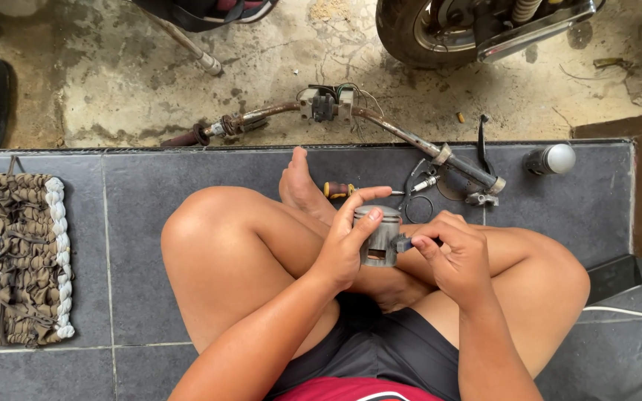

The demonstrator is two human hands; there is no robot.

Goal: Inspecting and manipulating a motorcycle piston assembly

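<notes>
While the left hand (347, 249) wraps its grip around the metal piston (379, 236) to steady it above the lap, the right hand (455, 256) pinches a small tool (403, 243) against its side; a screwdriver (339, 190) lies just beyond.

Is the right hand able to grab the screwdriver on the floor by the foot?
Probably yes. The right hand pinches a small tool against the piston, so it isn't free. The screwdriver lies just past the foot, uncovered, but the left hand and piston sit between.
</notes>
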